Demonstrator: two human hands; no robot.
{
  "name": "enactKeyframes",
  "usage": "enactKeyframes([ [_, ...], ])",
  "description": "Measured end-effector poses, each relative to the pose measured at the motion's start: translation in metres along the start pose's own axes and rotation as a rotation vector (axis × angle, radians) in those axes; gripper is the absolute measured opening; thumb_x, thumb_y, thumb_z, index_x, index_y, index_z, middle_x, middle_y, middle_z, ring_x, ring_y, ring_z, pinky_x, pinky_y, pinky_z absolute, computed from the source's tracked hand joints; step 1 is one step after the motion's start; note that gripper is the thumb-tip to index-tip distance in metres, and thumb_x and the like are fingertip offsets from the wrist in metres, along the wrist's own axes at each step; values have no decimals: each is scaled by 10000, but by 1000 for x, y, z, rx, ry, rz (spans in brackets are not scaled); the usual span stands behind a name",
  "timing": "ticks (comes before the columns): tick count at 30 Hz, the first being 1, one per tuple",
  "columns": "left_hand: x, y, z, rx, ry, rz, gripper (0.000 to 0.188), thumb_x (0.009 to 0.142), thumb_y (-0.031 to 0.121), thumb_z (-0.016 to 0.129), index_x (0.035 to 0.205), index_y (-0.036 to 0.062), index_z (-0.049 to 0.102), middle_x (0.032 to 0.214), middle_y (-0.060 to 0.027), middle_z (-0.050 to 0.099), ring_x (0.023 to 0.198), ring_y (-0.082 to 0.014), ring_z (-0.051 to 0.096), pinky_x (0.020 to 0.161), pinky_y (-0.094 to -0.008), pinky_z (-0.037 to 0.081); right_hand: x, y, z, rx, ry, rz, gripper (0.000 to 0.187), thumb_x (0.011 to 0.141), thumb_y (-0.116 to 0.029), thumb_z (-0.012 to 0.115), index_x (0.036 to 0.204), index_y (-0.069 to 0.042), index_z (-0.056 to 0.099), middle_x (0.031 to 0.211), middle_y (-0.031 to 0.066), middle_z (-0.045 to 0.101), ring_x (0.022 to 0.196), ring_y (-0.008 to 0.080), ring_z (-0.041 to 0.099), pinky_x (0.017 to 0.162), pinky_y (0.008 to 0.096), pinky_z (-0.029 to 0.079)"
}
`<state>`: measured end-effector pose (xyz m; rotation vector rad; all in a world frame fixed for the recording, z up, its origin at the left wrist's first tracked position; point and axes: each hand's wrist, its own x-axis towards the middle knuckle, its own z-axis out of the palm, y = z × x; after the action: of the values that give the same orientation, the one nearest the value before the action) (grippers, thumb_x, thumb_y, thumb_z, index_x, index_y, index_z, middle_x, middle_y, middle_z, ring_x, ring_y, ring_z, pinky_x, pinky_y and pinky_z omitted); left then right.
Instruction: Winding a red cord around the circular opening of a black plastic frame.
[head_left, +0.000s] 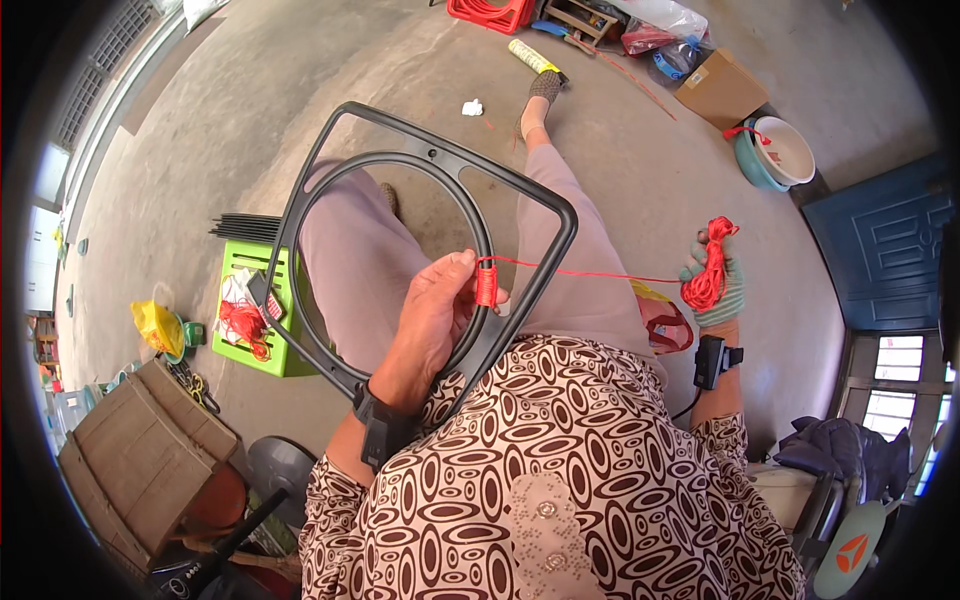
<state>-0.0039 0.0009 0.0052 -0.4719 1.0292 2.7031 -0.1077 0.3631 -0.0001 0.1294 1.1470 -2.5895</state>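
A black frame [545, 190], squarish outside with a round ring [352, 160] inside, lies tilted over my lap. My left hand [435, 300] is closed on the ring's near right side, thumb and fingertips pinching beside a band of red cord [486, 285] wound tightly around the bar. From that band a single red strand [590, 273] runs taut across to the right. There my right hand [735, 285], in a grey-green striped glove, is closed around a looped bundle of the same red cord [708, 270]. Part of the left fingers is hidden behind the ring.
A lime-green stool [245, 345] at my left bears tangled red cord [243, 325] and black rods [247, 226]. A red bag [668, 330] rests beside my right thigh. Basins [783, 150], a cardboard box [720, 88] and a yellow can [530, 55] stand or lie farther off.
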Motion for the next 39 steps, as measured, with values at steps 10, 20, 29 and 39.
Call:
enactKeyframes([
  [10, 0, -5, -2, 7, 19, 52, 179, 910, 212, 568, 823, 56, 559, 695, -70, 619, 631, -145, 631, 588, -265, 538, 8, -2, -15, -76, 177, -42, 383, 903, -397, 542, 1042, -41, 516, 669, -14, 447, 506, 92, 393, 491, 245, 358],
  [20, 2, 1, -1, 101, -38, 16, 182, 907, 214, 570, 818, 55, 570, 702, -80, 632, 609, -128, 609, 574, -235, 515, 22, 28, -30, -631, 405, 79, 437, 875, -395, 586, 1136, -45, 582, 667, -51, 460, 522, 69, 456, 495, 232, 423],
  [29, 0, -1, -4, 37, -75, -16, 154, 896, 185, 589, 875, 34, 602, 734, -76, 648, 641, -118, 623, 606, -222, 514, 34, 43, 58, -741, 10, 81, 345, 822, -260, 648, 1065, -22, 593, 903, 44, 617, 736, 98, 562, 674, 260, 487],
  [39, -3, 0, 4, -9, -96, -43, 177, 909, 192, 560, 807, 48, 558, 713, -96, 638, 628, -150, 609, 630, -261, 518, 32, 107, 156, -513, -318, 512, 294, 786, -143, 698, 1021, 1, 595, 800, 64, 643, 690, 138, 625, 633, 268, 533],
])
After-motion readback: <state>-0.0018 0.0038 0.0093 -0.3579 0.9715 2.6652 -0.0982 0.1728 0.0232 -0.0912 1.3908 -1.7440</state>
